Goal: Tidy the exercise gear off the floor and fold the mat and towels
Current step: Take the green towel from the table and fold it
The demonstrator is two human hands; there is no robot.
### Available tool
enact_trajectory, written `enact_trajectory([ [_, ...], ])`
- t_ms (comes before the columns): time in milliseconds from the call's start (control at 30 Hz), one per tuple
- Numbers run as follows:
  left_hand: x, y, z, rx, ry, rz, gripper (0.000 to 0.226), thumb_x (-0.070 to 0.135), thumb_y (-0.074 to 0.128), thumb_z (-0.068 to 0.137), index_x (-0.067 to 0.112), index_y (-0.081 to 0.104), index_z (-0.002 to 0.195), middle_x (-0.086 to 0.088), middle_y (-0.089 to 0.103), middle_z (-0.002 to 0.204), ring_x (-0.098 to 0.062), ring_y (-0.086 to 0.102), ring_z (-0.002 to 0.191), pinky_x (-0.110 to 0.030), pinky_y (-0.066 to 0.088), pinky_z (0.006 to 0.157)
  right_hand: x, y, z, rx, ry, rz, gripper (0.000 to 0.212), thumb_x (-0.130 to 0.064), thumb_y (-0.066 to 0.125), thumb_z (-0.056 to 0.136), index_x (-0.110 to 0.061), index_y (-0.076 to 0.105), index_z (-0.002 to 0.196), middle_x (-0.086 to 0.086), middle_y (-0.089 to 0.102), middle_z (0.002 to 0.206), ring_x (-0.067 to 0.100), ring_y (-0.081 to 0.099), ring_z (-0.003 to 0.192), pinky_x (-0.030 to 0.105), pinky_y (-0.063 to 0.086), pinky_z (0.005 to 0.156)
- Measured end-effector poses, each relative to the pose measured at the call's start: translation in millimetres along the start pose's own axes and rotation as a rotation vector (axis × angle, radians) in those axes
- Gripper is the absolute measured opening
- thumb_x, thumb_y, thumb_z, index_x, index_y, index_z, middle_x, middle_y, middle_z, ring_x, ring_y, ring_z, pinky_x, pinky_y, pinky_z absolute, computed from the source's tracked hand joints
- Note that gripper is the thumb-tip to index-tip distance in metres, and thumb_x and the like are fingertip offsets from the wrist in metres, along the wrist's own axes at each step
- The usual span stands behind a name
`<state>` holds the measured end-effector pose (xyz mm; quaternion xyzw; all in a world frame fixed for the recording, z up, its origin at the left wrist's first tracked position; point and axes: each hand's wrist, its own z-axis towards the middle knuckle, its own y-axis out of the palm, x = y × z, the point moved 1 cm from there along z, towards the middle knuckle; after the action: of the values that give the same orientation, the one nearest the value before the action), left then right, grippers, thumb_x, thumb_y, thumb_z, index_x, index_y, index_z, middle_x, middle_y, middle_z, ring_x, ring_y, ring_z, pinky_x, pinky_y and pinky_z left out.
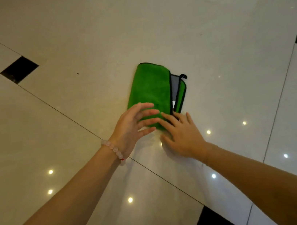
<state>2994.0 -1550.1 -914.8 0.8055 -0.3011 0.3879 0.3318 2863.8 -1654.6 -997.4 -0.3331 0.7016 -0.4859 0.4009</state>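
Green towel (150, 89) lying folded on the floor (76, 36). Left hand (134, 124) and right hand (181, 134), each grip spread flat, are at its near end. This fold looks nearly finished; the rest of the tidying is out of view.

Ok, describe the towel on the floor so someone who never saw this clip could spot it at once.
On the glossy pale tile floor with black inset squares, look just beyond the left hand and right hand. There lies a folded green towel, the only green thing there. It is edged in black, with a grey inner face and a black hanging loop on its right.
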Motion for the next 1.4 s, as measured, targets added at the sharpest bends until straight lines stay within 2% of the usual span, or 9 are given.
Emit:
enact_trajectory([
  [233,-10.8,12.4,-13.9,-0.043,-0.018,0.009,0.028,0.03,0.038,0.097,0.015,0.061,0.104,-0.003,0.068,0.097,-0.017,0.065,0.086,-0.033,0.052,0.078,47.6,-1.9,-59.0,0.101,0.142,-0.164,0.055,-0.047,0.034,0.087,-0.024,0.052,0.133,0.003,0.058,0.131,0.034,0.058,0.112,0.065,0.034,0.1],
  [433,-13.6,0.4,-35.6,-0.044,0.001,0.044,0.03,0.032,0.038,0.098,0.014,0.062,0.105,-0.003,0.068,0.099,-0.019,0.065,0.089,-0.035,0.052,0.079,65.5,-10.7,-78.7,0.074,0.339,-0.122,0.066,-0.05,0.019,0.088,-0.016,0.048,0.137,0.01,0.057,0.13,0.036,0.051,0.112,0.054,0.036,0.1],
  [633,-21.2,14.5,-40.1,-0.058,0.005,0.055,0.03,0.031,0.038,0.098,0.014,0.062,0.104,-0.004,0.068,0.097,-0.021,0.065,0.089,-0.037,0.051,0.081,53.7,-10.1,-83.1,0.022,0.341,-0.052,0.062,-0.05,0.018,0.095,-0.021,0.022,0.149,0.002,0.028,0.153,0.025,0.027,0.139,0.042,0.021,0.114],
  [867,-23.2,57.5,-29.8,-0.159,-0.001,0.073,0.03,0.029,0.037,0.098,0.012,0.06,0.106,-0.003,0.068,0.095,-0.02,0.064,0.088,-0.038,0.05,0.084,60.6,-17.1,-102.1,-0.016,0.281,-0.142,0.064,-0.047,0.021,0.095,-0.021,0.008,0.151,-0.002,0.036,0.146,0.019,0.038,0.128,0.036,0.026,0.111],
  [1000,-26.3,81.0,-26.1,-0.193,-0.026,0.125,0.029,0.029,0.038,0.098,0.013,0.06,0.106,-0.004,0.067,0.097,-0.021,0.063,0.088,-0.038,0.049,0.083,62.6,-18.6,-109.0,-0.03,0.301,-0.183,0.081,-0.053,-0.005,0.079,-0.021,0.018,0.15,-0.003,0.038,0.143,0.021,0.042,0.122,0.036,0.031,0.106],
  [1167,-13.3,99.6,-27.2,-0.212,0.006,0.181,0.029,0.03,0.038,0.098,0.012,0.06,0.106,-0.004,0.068,0.096,-0.018,0.065,0.085,-0.035,0.05,0.079,58.2,-20.1,-105.4,-0.017,0.339,-0.275,0.068,-0.052,0.024,0.081,-0.013,0.065,0.118,0.004,0.063,0.108,0.027,0.059,0.096,0.054,0.043,0.094],
  [1233,-6.1,106.7,-28.8,-0.205,0.004,0.19,0.029,0.03,0.038,0.098,0.012,0.059,0.107,-0.004,0.068,0.097,-0.018,0.065,0.086,-0.035,0.05,0.081,51.6,-24.5,-103.4,-0.002,0.352,-0.297,0.056,-0.052,0.043,0.08,-0.008,0.072,0.1,0.009,0.065,0.101,0.032,0.06,0.098,0.062,0.032,0.098],
  [1300,5.0,114.2,-31.4,-0.199,0.006,0.191,0.029,0.03,0.038,0.098,0.012,0.059,0.106,-0.004,0.067,0.097,-0.019,0.064,0.086,-0.036,0.05,0.082,43.4,-27.7,-101.0,-0.065,0.35,-0.249,0.06,-0.053,0.045,0.088,-0.005,0.064,0.118,0.014,0.055,0.127,0.034,0.045,0.126,0.062,0.01,0.108],
  [1400,25.6,123.4,-31.8,-0.183,0.013,0.193,0.028,0.03,0.038,0.099,0.013,0.059,0.105,-0.003,0.067,0.097,-0.018,0.064,0.087,-0.035,0.05,0.082,45.4,-25.5,-97.5,-0.192,0.371,-0.162,0.072,-0.056,0.021,0.096,-0.007,0.016,0.149,0.009,0.009,0.158,0.024,0.006,0.146,0.054,-0.007,0.113],
])
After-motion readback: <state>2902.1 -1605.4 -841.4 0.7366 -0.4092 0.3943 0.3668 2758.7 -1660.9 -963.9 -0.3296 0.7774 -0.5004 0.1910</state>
